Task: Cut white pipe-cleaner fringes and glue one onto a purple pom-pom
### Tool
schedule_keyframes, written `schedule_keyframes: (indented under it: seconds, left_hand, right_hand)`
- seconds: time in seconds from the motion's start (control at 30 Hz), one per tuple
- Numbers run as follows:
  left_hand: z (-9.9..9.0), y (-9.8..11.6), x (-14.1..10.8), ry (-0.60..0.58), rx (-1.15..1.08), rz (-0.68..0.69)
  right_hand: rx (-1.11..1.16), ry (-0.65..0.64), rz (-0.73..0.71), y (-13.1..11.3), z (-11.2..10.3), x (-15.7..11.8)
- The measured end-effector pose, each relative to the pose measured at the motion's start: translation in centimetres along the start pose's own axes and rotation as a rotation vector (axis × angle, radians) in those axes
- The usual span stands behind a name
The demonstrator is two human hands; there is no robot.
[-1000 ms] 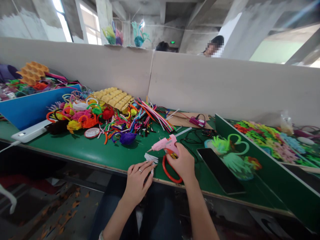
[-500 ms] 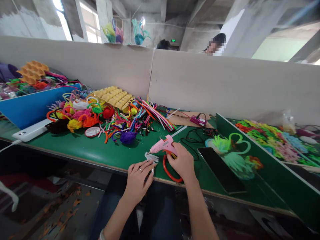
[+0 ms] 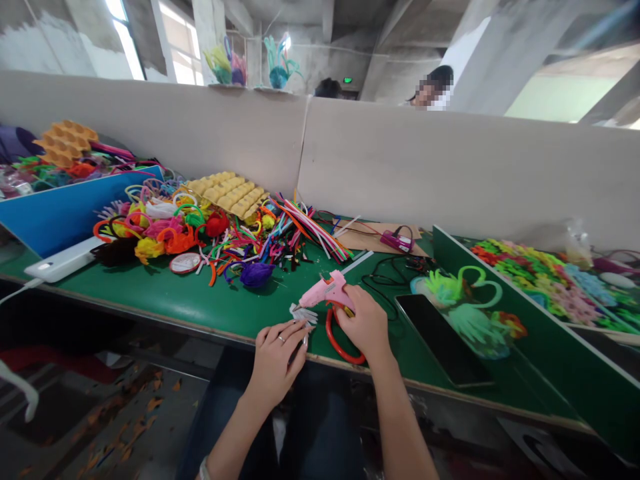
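My right hand [image 3: 364, 320] is wrapped round the grip of a pink hot glue gun [image 3: 323, 291], with a glue stick [image 3: 358, 262] poking out of its back. The gun's nozzle points down and left onto a small white bundle of pipe cleaners [image 3: 303, 314] on the table. My left hand [image 3: 279, 357] pins the near end of that bundle under its fingertips; part of it is hidden by the fingers. A red-orange handle loop [image 3: 341, 343], likely of a tool, lies just below my right hand.
A dark phone [image 3: 440, 340] and green pipe-cleaner swans [image 3: 475, 313] lie to the right, before a green divider [image 3: 530, 327]. Colourful pipe cleaners [image 3: 315, 230], a purple bundle [image 3: 256, 274] and an egg tray [image 3: 230, 193] fill the left. Black cables [image 3: 383, 277] lie behind the gun.
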State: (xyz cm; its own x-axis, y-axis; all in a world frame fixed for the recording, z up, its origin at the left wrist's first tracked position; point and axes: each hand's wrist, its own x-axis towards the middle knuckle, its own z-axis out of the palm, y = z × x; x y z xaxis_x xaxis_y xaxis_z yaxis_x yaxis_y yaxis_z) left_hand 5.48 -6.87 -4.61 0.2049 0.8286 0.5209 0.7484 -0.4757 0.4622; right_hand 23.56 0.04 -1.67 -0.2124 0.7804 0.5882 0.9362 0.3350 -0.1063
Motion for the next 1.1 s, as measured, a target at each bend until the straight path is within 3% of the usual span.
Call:
schedule_keyframes:
  seconds: [1.1]
  left_hand:
    - [0.1, -0.1, -0.05, -0.006, 0.01, 0.006]
  right_hand:
    - [-0.125, 0.057, 0.032, -0.07, -0.16, -0.08]
